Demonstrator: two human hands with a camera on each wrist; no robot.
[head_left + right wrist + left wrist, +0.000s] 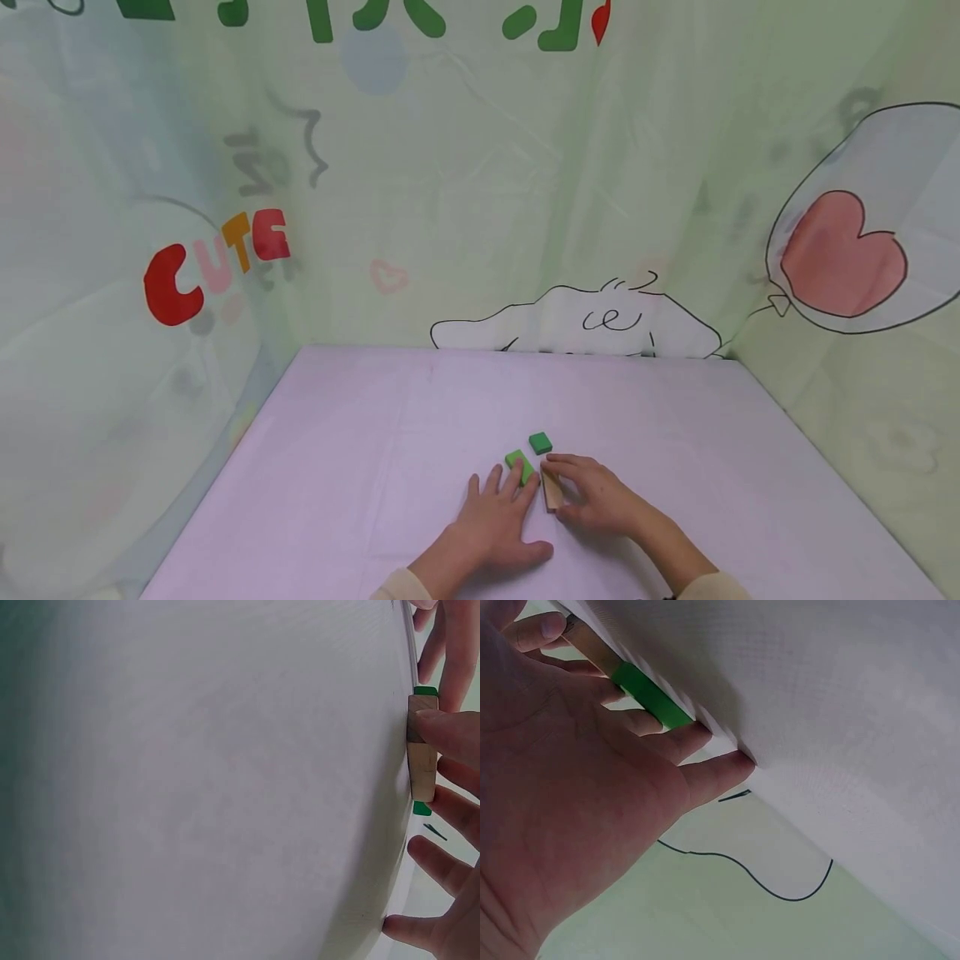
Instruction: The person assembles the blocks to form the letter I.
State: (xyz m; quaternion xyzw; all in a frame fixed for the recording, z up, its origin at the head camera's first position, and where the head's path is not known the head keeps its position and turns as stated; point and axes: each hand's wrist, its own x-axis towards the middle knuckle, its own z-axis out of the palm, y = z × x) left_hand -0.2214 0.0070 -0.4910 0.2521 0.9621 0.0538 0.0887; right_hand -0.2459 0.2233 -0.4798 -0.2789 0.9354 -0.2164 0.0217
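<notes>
My right hand [603, 500] pinches a tan wooden block [553, 492] lengthwise, thumb at its near end and fingers at the far end. To its left, my left hand [495, 525] is spread with straight fingers, and a fingertip rests on a light green rectangular block [513, 457]. Just beyond both blocks lies a small dark green square block [540, 442]. In the right wrist view, the wooden block [423, 772] shows edge-on between thumb and finger. The left wrist view has a green block [651, 695] low on the table behind the spread fingers.
A table [360, 467] with a pale lilac cover carries the blocks. Around its back and sides hangs a light green printed cloth [465, 192] with letters, hearts and a balloon. The table's back edge meets the cloth.
</notes>
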